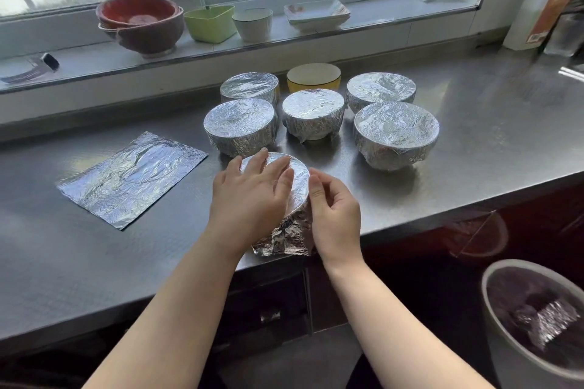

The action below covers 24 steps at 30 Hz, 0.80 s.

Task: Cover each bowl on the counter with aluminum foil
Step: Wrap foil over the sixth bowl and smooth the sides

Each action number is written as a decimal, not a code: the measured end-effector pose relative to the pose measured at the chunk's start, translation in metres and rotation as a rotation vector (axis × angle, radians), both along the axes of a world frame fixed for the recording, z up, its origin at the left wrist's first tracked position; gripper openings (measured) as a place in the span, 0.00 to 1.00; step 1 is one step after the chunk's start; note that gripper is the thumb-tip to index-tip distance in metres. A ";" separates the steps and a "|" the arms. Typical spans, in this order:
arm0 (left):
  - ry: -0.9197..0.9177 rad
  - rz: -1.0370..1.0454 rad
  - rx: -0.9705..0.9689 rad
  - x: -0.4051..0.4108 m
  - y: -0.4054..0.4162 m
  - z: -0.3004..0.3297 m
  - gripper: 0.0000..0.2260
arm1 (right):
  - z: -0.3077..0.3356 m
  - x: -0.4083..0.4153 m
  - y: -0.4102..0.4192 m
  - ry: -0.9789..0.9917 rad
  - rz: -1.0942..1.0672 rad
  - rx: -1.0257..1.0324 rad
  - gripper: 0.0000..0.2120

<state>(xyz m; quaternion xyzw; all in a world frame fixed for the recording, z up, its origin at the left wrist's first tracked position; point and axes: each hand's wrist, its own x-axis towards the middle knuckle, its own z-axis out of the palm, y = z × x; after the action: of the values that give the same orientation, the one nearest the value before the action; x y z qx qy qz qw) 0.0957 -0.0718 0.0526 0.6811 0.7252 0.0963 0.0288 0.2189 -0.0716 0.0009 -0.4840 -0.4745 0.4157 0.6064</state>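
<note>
A foil-draped bowl (297, 186) stands near the counter's front edge, its foil skirt hanging loose at the near side. My left hand (249, 196) lies flat on its top and left side. My right hand (335, 215) pinches the foil against its right wall. Behind it stand several foil-wrapped bowls (241, 125), (313, 112), (395, 133), (249, 85), (380, 88). One yellow bowl (313, 75) at the back is uncovered. A flat foil sheet (132, 178) lies on the steel counter (474, 148) to the left.
On the window sill (395, 14) sit stacked red bowls (140, 24), a green container (210, 22), a white cup (252, 24) and stacked white plates (317, 12). A bin (534, 319) holding crumpled foil stands on the floor at lower right. A box (553, 6) leans at the far right.
</note>
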 end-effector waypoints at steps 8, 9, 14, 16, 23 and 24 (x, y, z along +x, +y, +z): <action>0.009 0.020 -0.002 0.003 -0.001 0.002 0.22 | -0.002 -0.004 0.002 0.063 -0.098 -0.072 0.08; 0.010 0.022 -0.001 0.003 -0.001 0.001 0.22 | -0.002 -0.003 0.003 0.039 -0.098 -0.071 0.09; 0.018 0.027 -0.008 0.003 -0.001 0.001 0.22 | -0.006 -0.003 0.007 -0.004 -0.076 -0.089 0.08; 0.021 0.025 -0.007 0.003 0.000 0.000 0.22 | -0.007 -0.002 0.008 -0.007 -0.061 -0.095 0.08; 0.013 0.027 -0.002 0.003 -0.001 0.001 0.22 | -0.006 -0.001 0.009 -0.059 -0.040 -0.104 0.09; 0.013 0.029 -0.003 0.003 0.000 0.001 0.22 | -0.007 -0.001 0.010 -0.063 -0.038 -0.109 0.09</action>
<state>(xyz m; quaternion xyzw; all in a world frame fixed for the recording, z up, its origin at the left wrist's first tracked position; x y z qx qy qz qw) 0.0989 -0.0722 0.0536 0.6711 0.7354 0.0911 0.0236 0.2175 -0.0616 -0.0058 -0.5383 -0.4608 0.4139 0.5715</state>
